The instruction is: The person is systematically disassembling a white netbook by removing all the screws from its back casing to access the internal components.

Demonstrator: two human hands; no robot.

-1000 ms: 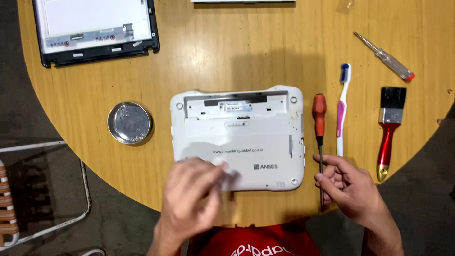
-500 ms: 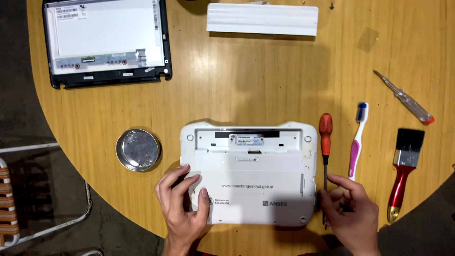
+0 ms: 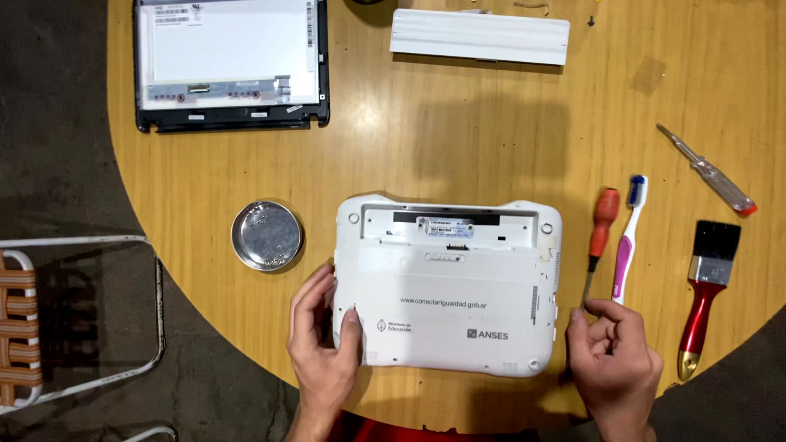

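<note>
A white netbook base (image 3: 446, 286) lies bottom-up on the round wooden table (image 3: 458, 139), its battery bay empty. My left hand (image 3: 322, 337) grips its left front corner, thumb on top. My right hand (image 3: 610, 360) rests at the right front corner with its fingertips on the metal tip of an orange-handled screwdriver (image 3: 600, 233) that lies on the table. It is not lifted.
A white-and-pink toothbrush (image 3: 627, 239), a red-handled paintbrush (image 3: 706, 282) and a clear-handled screwdriver (image 3: 708, 170) lie at the right. A round metal dish (image 3: 266, 236) sits left of the netbook. Farther back are a detached screen panel (image 3: 231, 61) and a white battery bar (image 3: 480, 37). A folding chair (image 3: 49, 319) stands at the left.
My left hand slid from the middle of the netbook's underside to its left front corner. The view tilted, so more of the far table shows. My right hand stayed by the screwdriver tip.
</note>
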